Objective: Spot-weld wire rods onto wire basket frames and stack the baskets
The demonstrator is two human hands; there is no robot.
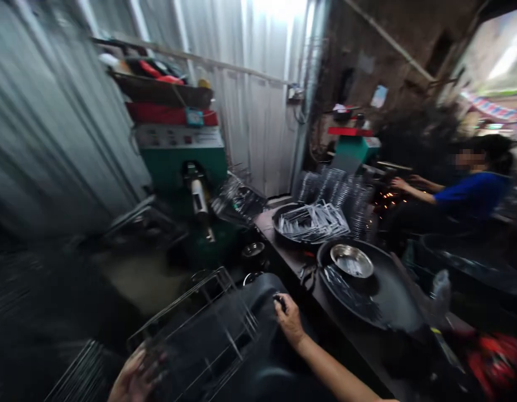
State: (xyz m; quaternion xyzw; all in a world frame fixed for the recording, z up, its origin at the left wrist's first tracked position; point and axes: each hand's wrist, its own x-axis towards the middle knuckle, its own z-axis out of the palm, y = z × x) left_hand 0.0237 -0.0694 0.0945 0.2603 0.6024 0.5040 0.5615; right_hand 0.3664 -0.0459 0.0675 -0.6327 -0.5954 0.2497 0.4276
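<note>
A wire rack (240, 350) of thin metal rods lies tilted above my dark-covered lap (264, 329). At its near left end is my left hand (135, 373), blurred, its fingers closed around the rods. My right hand (290, 319) is beside the rack's right side, over my knee and apart from the rack. Its fingers are curled together around a small dark thing that I cannot make out. More wire racks (80, 371) are stacked at the lower left, smeared by motion.
A green machine (181, 162) with a protruding arm stands ahead. On a bench to the right are a pan of wire pieces (312, 222) and a large dark pan (392, 290) holding a metal bowl (351, 261). Behind these, a person in blue (472, 192) works amid sparks (388, 201).
</note>
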